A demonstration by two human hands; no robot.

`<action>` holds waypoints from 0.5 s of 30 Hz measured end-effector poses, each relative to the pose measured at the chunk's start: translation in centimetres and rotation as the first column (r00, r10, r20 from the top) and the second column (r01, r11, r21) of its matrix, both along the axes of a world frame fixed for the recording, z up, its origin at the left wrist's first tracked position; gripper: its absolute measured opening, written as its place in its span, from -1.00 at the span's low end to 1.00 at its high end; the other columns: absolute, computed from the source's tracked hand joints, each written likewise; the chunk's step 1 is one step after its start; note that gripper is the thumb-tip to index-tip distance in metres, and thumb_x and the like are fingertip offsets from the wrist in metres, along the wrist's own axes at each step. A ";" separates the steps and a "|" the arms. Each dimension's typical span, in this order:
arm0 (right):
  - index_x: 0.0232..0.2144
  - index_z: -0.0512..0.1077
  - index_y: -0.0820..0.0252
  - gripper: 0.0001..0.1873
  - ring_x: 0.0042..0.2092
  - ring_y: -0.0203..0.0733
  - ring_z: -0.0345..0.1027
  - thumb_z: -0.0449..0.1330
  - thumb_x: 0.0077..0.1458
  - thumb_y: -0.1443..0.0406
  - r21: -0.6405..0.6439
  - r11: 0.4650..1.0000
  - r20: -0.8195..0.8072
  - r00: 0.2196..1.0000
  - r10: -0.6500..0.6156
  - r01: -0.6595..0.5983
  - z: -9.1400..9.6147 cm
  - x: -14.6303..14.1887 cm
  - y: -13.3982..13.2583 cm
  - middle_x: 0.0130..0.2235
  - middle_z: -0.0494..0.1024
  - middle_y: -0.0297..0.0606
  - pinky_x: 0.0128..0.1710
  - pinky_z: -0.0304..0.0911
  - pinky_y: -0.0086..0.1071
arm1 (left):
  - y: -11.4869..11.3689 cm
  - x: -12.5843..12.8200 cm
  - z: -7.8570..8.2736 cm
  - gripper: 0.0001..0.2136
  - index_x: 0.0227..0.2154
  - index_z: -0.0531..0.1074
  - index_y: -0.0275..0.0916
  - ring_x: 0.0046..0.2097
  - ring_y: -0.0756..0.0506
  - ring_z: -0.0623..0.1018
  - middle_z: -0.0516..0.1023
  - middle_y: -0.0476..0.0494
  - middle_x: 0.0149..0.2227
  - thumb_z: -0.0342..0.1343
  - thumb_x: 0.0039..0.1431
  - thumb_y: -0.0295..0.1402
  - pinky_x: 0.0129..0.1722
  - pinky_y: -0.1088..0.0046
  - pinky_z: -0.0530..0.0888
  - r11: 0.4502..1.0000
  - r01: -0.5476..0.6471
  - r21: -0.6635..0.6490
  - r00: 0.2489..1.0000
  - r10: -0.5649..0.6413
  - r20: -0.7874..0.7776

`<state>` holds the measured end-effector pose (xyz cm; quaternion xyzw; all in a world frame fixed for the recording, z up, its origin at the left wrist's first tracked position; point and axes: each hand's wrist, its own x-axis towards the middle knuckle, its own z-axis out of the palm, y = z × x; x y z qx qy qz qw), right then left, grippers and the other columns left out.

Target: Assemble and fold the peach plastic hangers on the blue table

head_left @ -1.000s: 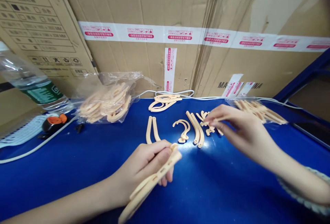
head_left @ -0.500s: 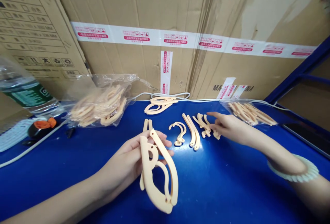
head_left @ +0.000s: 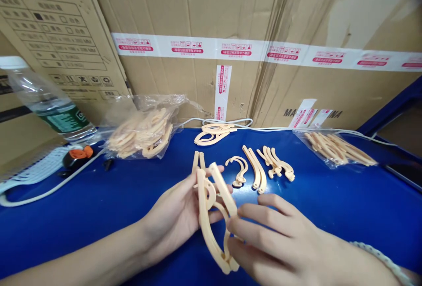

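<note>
"Grips first: what are they doing?"

"Left grip (head_left: 174,209) is clasping a hanger (head_left: 205,221). Right grip (head_left: 277,240) has fingertips against one of its arms; whether it's clenched, I can't tell."

"Where's that hanger, then?"

"Between the two, above the desk (head_left: 141,189), well short of its back edge."

"And past it?"

"Bars (head_left: 258,174) and hooks (head_left: 279,165) lie just ahead, then stacked hangers (head_left: 205,139) by the back edge. Left bag (head_left: 176,103) and bottle (head_left: 62,119) are toward the back left corner, right bag (head_left: 299,136) toward the back right."
</note>
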<state>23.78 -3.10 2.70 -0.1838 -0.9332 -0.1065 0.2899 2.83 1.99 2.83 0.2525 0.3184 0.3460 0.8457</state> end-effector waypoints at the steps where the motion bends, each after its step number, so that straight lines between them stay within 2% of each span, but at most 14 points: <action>1: -0.35 0.53 0.15 -0.69 0.00 -0.19 0.37 0.02 0.33 0.40 0.011 1.000 0.003 1.000 -0.014 0.014 -0.2 0.1 0.1 -0.07 0.61 -0.32 -0.09 0.24 -0.26 | -0.1 0.0 -0.1 -0.61 0.00 0.45 -0.33 -0.18 -0.17 0.63 0.62 -0.29 -0.23 -0.04 0.37 -0.12 -0.13 0.28 0.56 1.000 0.012 0.004 0.999 -0.012 0.041; 3: -0.37 0.52 0.17 -0.66 -0.01 -0.16 0.37 -0.01 0.33 0.43 0.033 0.997 0.009 0.998 -0.063 0.062 -0.3 0.2 0.3 -0.11 0.62 -0.29 -0.08 0.19 -0.24 | -0.4 0.0 -0.3 -0.50 0.03 0.42 -0.33 -0.12 -0.24 0.61 0.61 -0.31 -0.18 0.04 0.28 0.01 -0.07 0.20 0.54 0.997 0.050 0.066 0.998 -0.053 0.031; 5: -0.36 0.51 0.21 -0.63 -0.02 -0.10 0.36 -0.06 0.34 0.45 0.045 0.992 0.020 0.992 -0.121 0.120 -0.2 0.2 0.4 -0.16 0.62 -0.26 -0.06 0.13 -0.20 | -0.9 -0.1 -0.5 -0.52 0.04 0.41 -0.28 -0.11 -0.23 0.61 0.62 -0.25 -0.14 0.17 0.21 -0.03 -0.06 0.22 0.53 0.971 0.104 0.214 0.990 -0.081 -0.117; 7: -0.34 0.50 0.25 -0.60 -0.05 -0.06 0.37 -0.11 0.36 0.45 0.065 0.984 0.053 0.984 -0.169 0.165 -0.1 0.1 0.5 -0.20 0.61 -0.23 -0.03 0.07 -0.16 | -1.5 -0.3 -0.6 -0.64 -0.05 0.47 -0.25 -0.13 -0.18 0.61 0.64 -0.17 -0.19 0.20 0.22 -0.12 -0.05 0.31 0.52 0.904 0.167 0.393 0.956 -0.051 -0.290; 9: -0.33 0.50 0.26 -0.57 -0.11 -0.06 0.38 -0.15 0.37 0.46 0.086 0.976 0.084 0.975 -0.208 0.201 0.0 0.0 0.6 -0.26 0.60 -0.23 -0.02 0.03 -0.13 | -1.9 -0.4 -0.6 -0.71 -0.17 0.51 -0.27 -0.16 -0.15 0.62 0.65 -0.14 -0.26 0.17 0.25 -0.13 -0.06 0.38 0.51 0.848 0.196 0.492 0.931 -0.003 -0.365; 11: -0.32 0.50 0.26 -0.55 -0.23 -0.11 0.39 -0.17 0.38 0.47 0.092 0.969 0.099 0.966 -0.237 0.229 0.1 -0.1 0.6 -0.37 0.57 -0.27 -0.02 0.02 -0.13 | -2.1 -0.3 -0.6 -0.69 -0.23 0.49 -0.29 -0.18 -0.17 0.64 0.66 -0.16 -0.28 0.16 0.25 -0.10 -0.10 0.38 0.53 0.865 0.181 0.469 0.938 -0.008 -0.347; 13: -0.35 0.49 0.24 -0.55 -0.37 -0.18 0.35 -0.17 0.36 0.47 0.086 0.971 0.108 0.966 -0.234 0.225 0.2 0.0 0.4 -0.47 0.51 -0.31 -0.03 0.05 -0.13 | -2.0 -0.2 -0.7 -0.63 -0.21 0.46 -0.31 -0.21 -0.20 0.66 0.67 -0.22 -0.28 0.19 0.20 -0.04 -0.18 0.33 0.57 0.917 0.148 0.370 0.955 -0.035 -0.296; 15: -0.37 0.48 0.23 -0.56 -0.41 -0.18 0.34 -0.16 0.35 0.47 0.103 0.976 0.116 0.972 -0.206 0.194 0.6 0.5 0.3 -0.48 0.52 -0.29 -0.02 0.08 -0.14 | -1.7 0.0 -1.0 -0.58 -0.22 0.43 -0.32 -0.28 -0.22 0.68 0.68 -0.26 -0.33 0.21 0.16 0.00 -0.28 0.33 0.59 0.962 0.104 0.251 0.966 -0.037 -0.256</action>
